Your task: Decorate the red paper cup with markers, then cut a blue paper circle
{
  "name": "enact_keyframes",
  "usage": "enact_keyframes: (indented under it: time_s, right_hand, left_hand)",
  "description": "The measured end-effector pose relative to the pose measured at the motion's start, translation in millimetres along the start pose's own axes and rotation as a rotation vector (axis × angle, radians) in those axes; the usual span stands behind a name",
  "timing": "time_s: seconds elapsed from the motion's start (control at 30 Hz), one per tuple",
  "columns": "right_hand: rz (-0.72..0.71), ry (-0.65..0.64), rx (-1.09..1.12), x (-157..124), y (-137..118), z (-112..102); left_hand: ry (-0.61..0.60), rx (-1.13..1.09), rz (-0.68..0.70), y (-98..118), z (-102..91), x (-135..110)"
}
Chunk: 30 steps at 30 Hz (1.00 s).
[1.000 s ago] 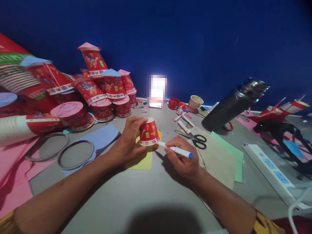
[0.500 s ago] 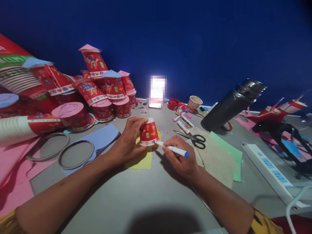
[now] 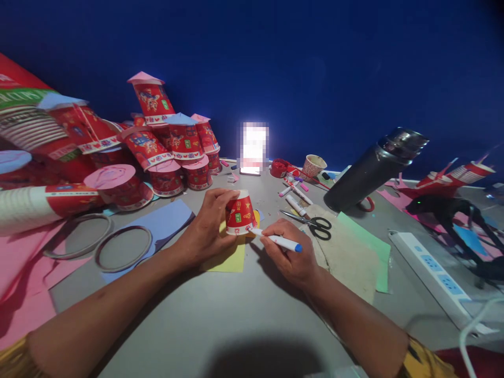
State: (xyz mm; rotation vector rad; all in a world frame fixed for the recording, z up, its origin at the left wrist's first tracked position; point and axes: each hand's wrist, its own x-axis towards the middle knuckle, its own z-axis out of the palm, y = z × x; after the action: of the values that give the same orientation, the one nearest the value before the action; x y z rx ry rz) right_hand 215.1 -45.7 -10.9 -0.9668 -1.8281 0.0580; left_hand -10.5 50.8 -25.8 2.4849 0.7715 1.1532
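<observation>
My left hand (image 3: 205, 231) is wrapped round a red paper cup (image 3: 240, 214) that stands upside down on a yellow sheet of paper (image 3: 231, 258). My right hand (image 3: 293, 254) grips a white marker with a blue end (image 3: 280, 241). The marker's tip touches the yellow paper at the rim of the cup, on its right side. Both forearms rest low over the grey table (image 3: 220, 320).
A heap of red paper cups (image 3: 165, 147) with pink and blue paper lids lies at the back left. Black scissors (image 3: 315, 224), loose markers (image 3: 295, 197), a dark flask (image 3: 370, 170), a white power strip (image 3: 429, 273), two rings (image 3: 122, 248) and coloured paper sheets lie around.
My right hand and the marker have shifted slightly left along the cup's rim. The left hand and the cup stay where they were.
</observation>
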Motion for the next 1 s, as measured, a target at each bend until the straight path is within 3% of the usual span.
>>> enact_keyframes:
  time_s: [1.0]
  right_hand:
    - [-0.005, 0.013, -0.002, 2.0, -2.2, -1.7]
  left_hand:
    - [0.007, -0.006, -0.01, 2.6, 0.2, 1.5]
